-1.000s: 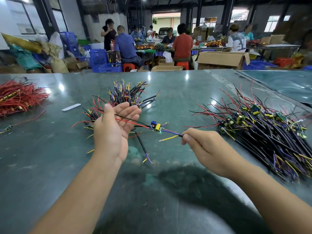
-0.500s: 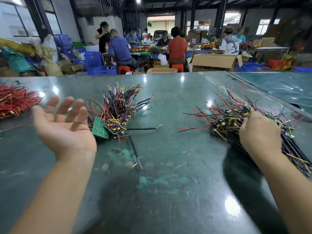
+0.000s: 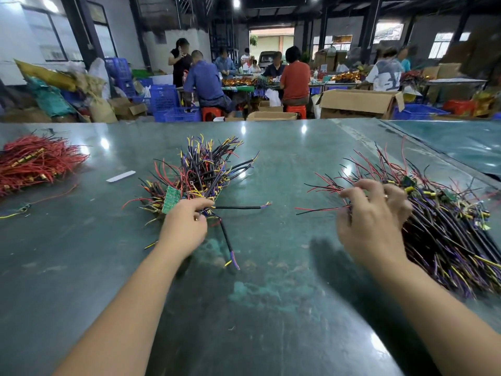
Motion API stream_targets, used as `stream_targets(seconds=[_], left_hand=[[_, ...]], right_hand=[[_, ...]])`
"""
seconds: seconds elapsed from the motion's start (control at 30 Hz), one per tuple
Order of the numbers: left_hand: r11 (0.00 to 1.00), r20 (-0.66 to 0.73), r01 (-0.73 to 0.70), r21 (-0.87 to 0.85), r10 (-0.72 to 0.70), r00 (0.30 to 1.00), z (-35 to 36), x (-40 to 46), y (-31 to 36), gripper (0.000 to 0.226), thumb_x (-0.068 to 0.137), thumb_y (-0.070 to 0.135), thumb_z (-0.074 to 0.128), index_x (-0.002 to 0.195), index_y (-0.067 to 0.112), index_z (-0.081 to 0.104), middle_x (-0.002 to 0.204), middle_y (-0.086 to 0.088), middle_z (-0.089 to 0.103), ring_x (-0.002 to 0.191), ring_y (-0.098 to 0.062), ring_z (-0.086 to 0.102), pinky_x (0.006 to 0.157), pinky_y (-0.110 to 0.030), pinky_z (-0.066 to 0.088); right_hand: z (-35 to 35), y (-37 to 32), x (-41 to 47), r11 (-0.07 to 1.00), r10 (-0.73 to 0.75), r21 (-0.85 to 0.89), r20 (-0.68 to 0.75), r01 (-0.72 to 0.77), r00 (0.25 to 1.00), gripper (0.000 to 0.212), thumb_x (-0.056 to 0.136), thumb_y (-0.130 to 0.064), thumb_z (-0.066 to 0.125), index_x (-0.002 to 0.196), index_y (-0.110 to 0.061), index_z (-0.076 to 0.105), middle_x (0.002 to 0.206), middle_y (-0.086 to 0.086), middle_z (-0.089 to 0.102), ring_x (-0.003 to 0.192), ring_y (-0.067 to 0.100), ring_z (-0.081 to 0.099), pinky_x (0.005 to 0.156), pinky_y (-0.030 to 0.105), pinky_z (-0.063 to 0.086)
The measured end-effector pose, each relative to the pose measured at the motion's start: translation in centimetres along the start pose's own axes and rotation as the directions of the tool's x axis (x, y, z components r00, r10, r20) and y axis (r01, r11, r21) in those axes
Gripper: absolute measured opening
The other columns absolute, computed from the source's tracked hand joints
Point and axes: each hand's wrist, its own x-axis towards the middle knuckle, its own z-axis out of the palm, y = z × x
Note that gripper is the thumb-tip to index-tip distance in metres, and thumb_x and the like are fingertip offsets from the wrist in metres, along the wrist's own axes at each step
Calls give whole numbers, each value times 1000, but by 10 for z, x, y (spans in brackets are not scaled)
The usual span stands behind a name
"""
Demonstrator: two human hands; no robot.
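Observation:
A middle pile of wire harnesses [image 3: 202,175], with black, yellow, purple and red leads, lies on the dark green table [image 3: 257,294]. A small green circuit board [image 3: 171,199] sticks up at its near left edge. My left hand [image 3: 185,229] reaches the pile's near edge, and its fingertips pinch wires there. A larger pile of harnesses [image 3: 447,226] spreads to the right. My right hand [image 3: 374,221] sits on its left end, fingers curled round red and black leads [image 3: 320,210] that poke out to the left.
Two black cables [image 3: 238,207] [image 3: 227,240] stick out of the middle pile toward me and to the right. A heap of red wires [image 3: 35,161] lies far left, with a white strip [image 3: 120,176] beside it. People work at benches beyond the table's far edge.
A second ago both hands held one harness between them. It went onto the middle pile. My left hand opened, then came back to that pile's edge; my right hand moved to the right pile and gripped leads.

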Motion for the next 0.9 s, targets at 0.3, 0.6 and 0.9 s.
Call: stream_targets(seconds=[0.3, 0.6, 0.9], left_hand=[[991, 185, -62, -121, 84, 979, 4, -8, 9, 19, 74, 9, 61, 68, 26, 67, 69, 8, 68, 63, -7, 62, 69, -21, 49], [936, 416, -334, -108, 348, 840, 8, -22, 19, 47, 81, -6, 52, 110, 27, 69, 112, 8, 59, 87, 7, 53, 76, -5, 36], [964, 218, -254, -78, 265, 939, 13, -16, 16, 18, 82, 15, 70, 79, 34, 72, 77, 6, 67, 64, 1, 53, 64, -10, 40]], right_hand=[[18, -12, -11, 973, -162, 179, 81, 146, 983, 18, 73, -2, 70, 86, -15, 70, 109, 7, 60, 107, 36, 40, 86, 38, 27], [13, -16, -12, 924, -306, 301, 206, 237, 929, 18, 79, -1, 65, 93, -12, 70, 103, 2, 62, 102, 31, 43, 89, 40, 37], [4, -30, -18, 856, -464, 436, 411, 277, 785, 27, 90, -7, 51, 110, -20, 62, 109, -9, 55, 107, 11, 42, 94, 19, 32]])
